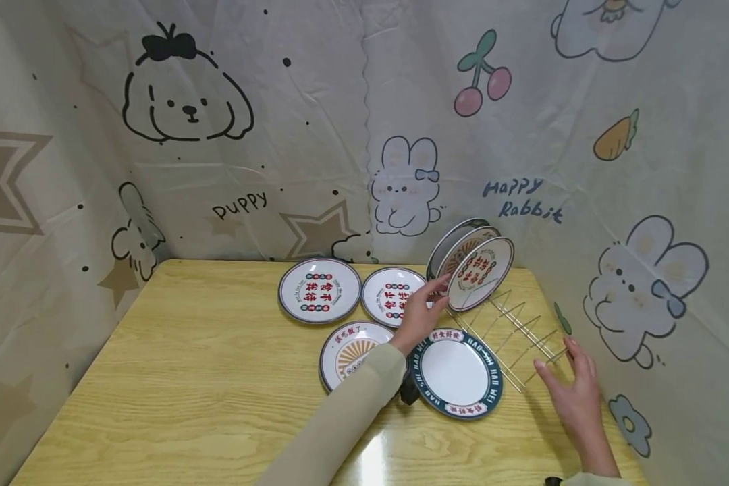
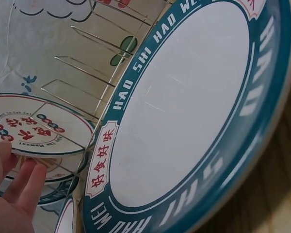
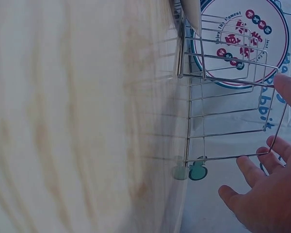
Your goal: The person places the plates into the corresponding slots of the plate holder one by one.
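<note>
Left arm (image 1: pixel 340 415), pale-sleeved, stretched forward, slanting right; left hand (image 1: pixel 422 314) raised, fingers (image 2: pixel 33 184) bent in pinch. Right hand (image 1: pixel 574 395) farther right, thumb (image 1: pixel 548 376) and fingers spread apart, pointing forward.

The plate (image 1: pixel 481 273) at the left hand (image 1: pixel 422 314) is white, with red characters between bands of red and dark dots. On the near side of this hand, the teal-rimmed plate (image 1: pixel 458 374) carries white letters around — its centre is plain white. The wire rack (image 1: pixel 522 329) by the right hand (image 1: pixel 577 398) shines metallic. Below both hands, the table (image 1: pixel 219 351) is yellow — a wood-grain pattern runs over it.
</note>
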Available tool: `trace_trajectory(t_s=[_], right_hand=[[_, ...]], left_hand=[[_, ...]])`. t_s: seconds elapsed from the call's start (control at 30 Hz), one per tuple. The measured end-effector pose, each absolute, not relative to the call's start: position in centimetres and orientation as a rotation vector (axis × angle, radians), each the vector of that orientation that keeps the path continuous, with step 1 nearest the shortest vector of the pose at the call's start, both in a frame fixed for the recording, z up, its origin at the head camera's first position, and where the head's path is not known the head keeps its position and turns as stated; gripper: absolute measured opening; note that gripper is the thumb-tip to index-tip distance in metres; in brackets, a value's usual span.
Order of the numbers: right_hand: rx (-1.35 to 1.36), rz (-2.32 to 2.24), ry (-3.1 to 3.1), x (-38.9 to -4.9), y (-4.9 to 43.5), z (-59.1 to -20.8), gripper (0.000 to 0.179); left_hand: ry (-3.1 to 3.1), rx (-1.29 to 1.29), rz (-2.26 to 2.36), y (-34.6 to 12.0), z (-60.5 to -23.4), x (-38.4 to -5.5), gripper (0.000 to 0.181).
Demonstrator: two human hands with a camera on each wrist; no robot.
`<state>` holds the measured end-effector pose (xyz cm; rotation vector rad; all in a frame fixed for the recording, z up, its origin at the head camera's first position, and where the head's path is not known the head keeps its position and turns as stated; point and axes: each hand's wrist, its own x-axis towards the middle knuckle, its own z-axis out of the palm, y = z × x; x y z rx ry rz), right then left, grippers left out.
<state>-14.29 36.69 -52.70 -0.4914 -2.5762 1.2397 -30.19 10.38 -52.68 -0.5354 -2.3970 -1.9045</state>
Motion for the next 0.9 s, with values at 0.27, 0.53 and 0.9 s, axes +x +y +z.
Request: trace_trajectory(t_s=[0.27,0.53,0.9], right_hand=[[-0.494,1.23,-2.572,-14.3,36.6,-52.7,0.086],[-0.507,1.209,-2.579,-14.3,36.7,-52.6,0.086],[-0.493,1.221,-2.578,-14.5,36.8,-52.8,0.086]], left_hand=[[-2.37,-0.505,-1.921,8.5,-52.1,-30.4,0.047],[-2.317,-0.432,-1.876,3.5,-51.8,-31.5,0.042],[-2.274,-0.089,-1.708,-7.8,-53.1,-33.0,0.04]])
